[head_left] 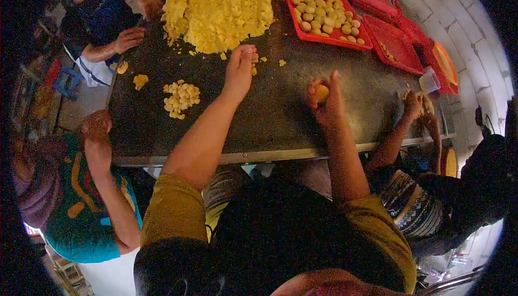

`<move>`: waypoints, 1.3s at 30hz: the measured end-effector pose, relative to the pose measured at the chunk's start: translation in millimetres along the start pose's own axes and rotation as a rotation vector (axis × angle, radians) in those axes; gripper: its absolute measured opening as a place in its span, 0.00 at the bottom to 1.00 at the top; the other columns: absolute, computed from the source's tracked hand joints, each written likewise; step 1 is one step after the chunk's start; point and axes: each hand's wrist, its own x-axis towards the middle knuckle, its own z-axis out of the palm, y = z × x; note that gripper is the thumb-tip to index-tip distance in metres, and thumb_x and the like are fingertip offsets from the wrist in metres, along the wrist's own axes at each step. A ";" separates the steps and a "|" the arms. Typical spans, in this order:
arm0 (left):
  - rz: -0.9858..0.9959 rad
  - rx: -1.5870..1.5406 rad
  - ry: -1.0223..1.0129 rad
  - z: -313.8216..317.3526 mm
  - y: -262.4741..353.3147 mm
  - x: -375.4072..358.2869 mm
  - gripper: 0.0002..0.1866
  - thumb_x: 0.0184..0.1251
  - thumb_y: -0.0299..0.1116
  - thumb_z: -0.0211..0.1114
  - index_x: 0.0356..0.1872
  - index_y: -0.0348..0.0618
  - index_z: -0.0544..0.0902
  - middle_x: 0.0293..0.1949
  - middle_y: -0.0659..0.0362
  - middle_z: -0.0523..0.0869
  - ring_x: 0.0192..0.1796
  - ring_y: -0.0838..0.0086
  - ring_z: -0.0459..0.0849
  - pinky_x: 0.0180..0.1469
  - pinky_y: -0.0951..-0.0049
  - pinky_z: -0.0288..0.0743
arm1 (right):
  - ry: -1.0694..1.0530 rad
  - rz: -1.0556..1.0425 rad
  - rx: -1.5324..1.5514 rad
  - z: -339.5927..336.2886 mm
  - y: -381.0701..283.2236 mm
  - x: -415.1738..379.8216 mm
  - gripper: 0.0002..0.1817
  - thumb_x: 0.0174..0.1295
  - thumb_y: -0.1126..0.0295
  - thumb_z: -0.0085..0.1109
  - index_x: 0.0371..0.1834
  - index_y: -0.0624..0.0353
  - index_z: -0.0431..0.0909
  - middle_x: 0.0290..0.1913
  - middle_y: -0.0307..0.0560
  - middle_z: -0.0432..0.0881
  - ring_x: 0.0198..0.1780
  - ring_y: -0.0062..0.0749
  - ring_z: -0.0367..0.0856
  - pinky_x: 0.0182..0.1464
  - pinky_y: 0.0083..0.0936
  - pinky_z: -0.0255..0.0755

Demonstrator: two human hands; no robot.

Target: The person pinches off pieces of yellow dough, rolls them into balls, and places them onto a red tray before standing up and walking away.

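Observation:
My left hand [241, 68] is closed just in front of the big mound of yellow dough [226, 12]; whatever its fingers hold, if anything, is hidden. Small yellow crumbs [282, 63] lie on the dark table [270, 112] beside it. Further right, my right hand [327, 101] is raised over the table with its fingers curled round a yellow dough ball [322, 93]. A pile of small pale pieces [181, 98] lies left of my left forearm, with a loose dough lump [140, 82] near it.
A red tray [334, 39] of round dough balls stands at the back right, beside more red trays [391, 48] and a clear cup [429, 80]. A co-worker's hands [414, 105] work at the right end. Other people's hands [129, 39] are at the left.

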 end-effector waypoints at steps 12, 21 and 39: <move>0.085 0.108 0.018 0.3 -3.6 1.2 0.21 0.68 0.47 0.44 0.46 0.39 0.71 0.41 0.58 0.78 0.42 0.75 0.77 0.43 0.75 0.70 | 0.176 -0.013 -0.069 29.9 -8.2 -10.1 0.24 0.63 0.46 0.35 0.28 0.56 0.69 0.20 0.42 0.72 0.12 0.22 0.64 0.13 0.14 0.60; 0.045 0.023 0.004 1.3 -5.3 1.3 0.20 0.68 0.47 0.44 0.44 0.39 0.72 0.39 0.59 0.78 0.39 0.76 0.76 0.39 0.75 0.70 | 0.095 -0.023 -0.065 8.5 -10.7 -12.5 0.25 0.60 0.41 0.38 0.26 0.53 0.69 0.21 0.39 0.72 0.17 0.23 0.68 0.15 0.15 0.60; 0.030 -0.043 0.043 -4.0 11.5 2.1 0.17 0.68 0.44 0.45 0.41 0.41 0.73 0.38 0.62 0.74 0.39 0.78 0.70 0.43 0.75 0.65 | 0.083 -0.564 -1.108 -47.1 -75.0 63.6 0.13 0.60 0.64 0.52 0.38 0.64 0.75 0.28 0.39 0.77 0.28 0.20 0.74 0.30 0.18 0.69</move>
